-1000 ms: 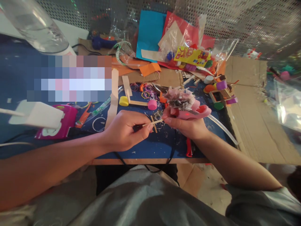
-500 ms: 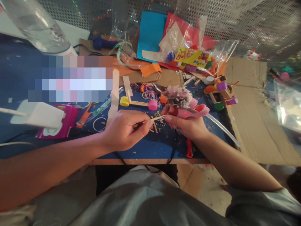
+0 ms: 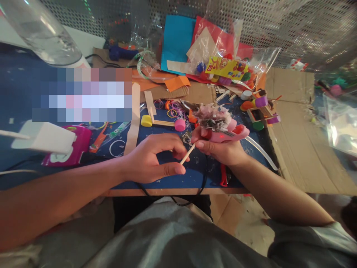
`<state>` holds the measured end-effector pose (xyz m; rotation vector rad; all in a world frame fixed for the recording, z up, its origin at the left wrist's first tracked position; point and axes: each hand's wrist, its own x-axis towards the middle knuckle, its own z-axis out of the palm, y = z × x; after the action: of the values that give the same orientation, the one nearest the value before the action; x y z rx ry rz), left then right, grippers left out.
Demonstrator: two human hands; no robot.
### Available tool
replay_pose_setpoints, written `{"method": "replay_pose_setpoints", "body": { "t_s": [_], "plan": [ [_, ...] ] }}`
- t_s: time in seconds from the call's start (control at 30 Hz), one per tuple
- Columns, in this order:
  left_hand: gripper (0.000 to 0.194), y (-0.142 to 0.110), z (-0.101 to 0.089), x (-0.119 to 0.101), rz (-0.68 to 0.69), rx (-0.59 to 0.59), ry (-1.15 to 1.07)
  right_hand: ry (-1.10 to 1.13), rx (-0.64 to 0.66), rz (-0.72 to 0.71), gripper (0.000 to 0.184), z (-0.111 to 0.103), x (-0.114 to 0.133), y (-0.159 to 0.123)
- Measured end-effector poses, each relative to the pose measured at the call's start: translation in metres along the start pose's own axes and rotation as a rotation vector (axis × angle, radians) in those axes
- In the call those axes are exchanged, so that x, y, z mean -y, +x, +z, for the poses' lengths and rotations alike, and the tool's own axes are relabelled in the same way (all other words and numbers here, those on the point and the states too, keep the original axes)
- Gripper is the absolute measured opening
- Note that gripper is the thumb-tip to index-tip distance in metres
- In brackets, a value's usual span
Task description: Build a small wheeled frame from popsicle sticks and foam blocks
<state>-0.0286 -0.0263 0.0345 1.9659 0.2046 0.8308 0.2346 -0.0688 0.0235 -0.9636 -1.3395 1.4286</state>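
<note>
My left hand (image 3: 156, 158) has its thumb and forefinger spread apart around the lower end of a thin wooden stick (image 3: 188, 153); its other fingers curl, and what lies behind them is partly hidden. My right hand (image 3: 220, 149) pinches the stick's upper end between thumb and fingers. The same hand also holds a pink glue gun (image 3: 223, 137), its small red light lit and a clear glue stick (image 3: 262, 152) running out behind. Greyish-pink fluff (image 3: 213, 116) covers the gun's front. Just beyond my hands lies a wooden-stick piece with a yellow wheel (image 3: 146, 120) and a pink wheel (image 3: 180, 125).
A small stick-built cart (image 3: 258, 111) with coloured wheels stands at right, beside cardboard (image 3: 292, 130). Plastic bags, a blue sheet (image 3: 178, 41) and a red sheet fill the back. At left are a white charger (image 3: 46, 137), a magenta box (image 3: 83, 141) and a bottle (image 3: 52, 37).
My left thumb and forefinger have parted, letting go of the stick. The stick now slants down to the left from my right hand. Crossed sticks seen between my hands are out of sight.
</note>
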Motion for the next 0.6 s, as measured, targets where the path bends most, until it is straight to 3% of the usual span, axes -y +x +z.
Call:
{"method": "replay_pose_setpoints", "body": {
  "t_s": [0.23,0.5,0.6],
  "plan": [
    [0.073,-0.009,0.009,0.016,-0.118,-0.186,-0.091,-0.145,-0.064,0.002,0.053,0.002,0.002,0.001],
    [0.078,-0.012,0.013,0.02,-0.142,-0.254,-0.186,-0.342,-0.213,-0.088,0.039,0.007,0.004,0.001],
    [0.078,-0.011,0.014,0.019,-0.162,-0.265,-0.243,-0.513,-0.227,-0.155,0.03,0.005,0.005,-0.002]
  ]
}}
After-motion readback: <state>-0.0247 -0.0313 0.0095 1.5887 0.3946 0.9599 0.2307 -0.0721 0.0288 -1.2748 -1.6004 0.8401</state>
